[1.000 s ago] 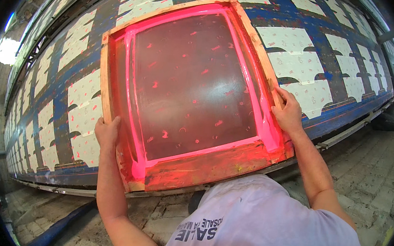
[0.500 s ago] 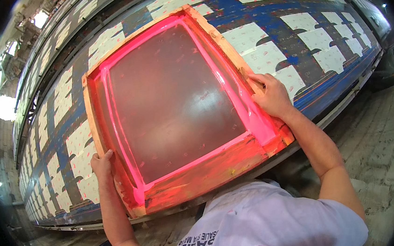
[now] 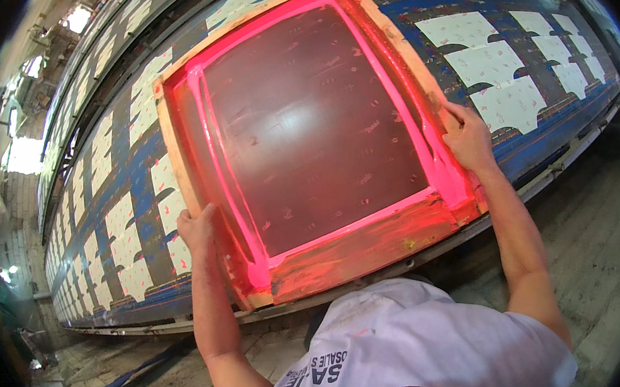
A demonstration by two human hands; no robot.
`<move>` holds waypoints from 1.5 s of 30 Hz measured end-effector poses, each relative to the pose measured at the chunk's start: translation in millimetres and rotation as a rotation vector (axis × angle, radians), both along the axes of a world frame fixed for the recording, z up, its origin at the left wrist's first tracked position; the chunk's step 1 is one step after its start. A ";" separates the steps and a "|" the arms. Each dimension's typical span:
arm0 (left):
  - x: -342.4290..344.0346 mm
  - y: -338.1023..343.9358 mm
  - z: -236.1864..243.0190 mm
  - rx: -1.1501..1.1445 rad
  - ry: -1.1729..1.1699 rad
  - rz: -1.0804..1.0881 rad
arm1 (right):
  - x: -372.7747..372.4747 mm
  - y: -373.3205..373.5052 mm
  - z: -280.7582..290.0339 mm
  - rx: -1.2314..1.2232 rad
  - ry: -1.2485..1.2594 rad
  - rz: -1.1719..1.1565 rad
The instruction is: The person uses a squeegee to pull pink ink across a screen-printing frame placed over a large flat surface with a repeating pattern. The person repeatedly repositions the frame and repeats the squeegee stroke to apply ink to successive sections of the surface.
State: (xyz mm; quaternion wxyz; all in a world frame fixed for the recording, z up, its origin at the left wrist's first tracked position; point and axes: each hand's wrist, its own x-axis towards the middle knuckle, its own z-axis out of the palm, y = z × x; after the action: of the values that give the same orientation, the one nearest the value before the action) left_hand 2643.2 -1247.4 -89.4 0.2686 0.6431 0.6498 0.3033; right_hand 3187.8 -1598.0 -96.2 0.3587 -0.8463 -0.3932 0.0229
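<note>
ok, both hands on the wooden frame point(image 3: 397, 45). left hand point(image 3: 198, 228) is closed on the left bar, low down toward the near corner, thumb on top. right hand point(image 3: 469, 139) is closed on the right bar, farther up the picture, thumb toward the inside, fingers at the outer edge. neither grip has a visible gap; exact finger wrap under the wood is hidden.

frame is over the long table point(image 3: 528, 146), turned a bit, its near side by the table's near edge. can't tell if it's resting flat or slightly lifted. inside it: dark mesh panel point(image 3: 315, 135), with a glare patch and small faint reddish marks. bright pink ink point(image 3: 444, 176) runs round the mesh, thickest at the two near corners. near side is a wide board point(image 3: 364, 253), stained red and orange.

table is blue and dark, paint-spotted. white cut pieces point(image 3: 506, 104) lie on it in groups on both sides of the frame, with small pink prints. person's white t-shirt point(image 3: 430, 337) fills the lower middle, just beside the table edge. grey floor point(image 3: 575, 276) at right.
</note>
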 end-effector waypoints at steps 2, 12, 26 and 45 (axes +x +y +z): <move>22.7 -15.2 -0.9 0.008 0.005 -0.007 | 23.0 -13.4 -2.6 -0.001 0.068 0.002; 78.0 -47.5 -10.6 0.001 -0.004 -0.010 | 72.9 -40.7 -9.8 -0.036 0.151 -0.009; 86.4 -45.2 -20.1 -0.056 0.182 -0.044 | 5.4 -64.7 26.3 -0.117 -0.340 0.266; 87.1 -58.1 -16.9 0.024 0.148 -0.113 | -172.1 -4.6 73.9 -0.425 -0.244 0.811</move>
State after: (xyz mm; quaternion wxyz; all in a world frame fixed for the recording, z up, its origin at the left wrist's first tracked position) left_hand 2730.3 -1305.5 -106.3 0.2291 0.7025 0.6269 0.2471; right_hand 3015.7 -1602.6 -22.3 0.0908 -0.6756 -0.7179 0.1414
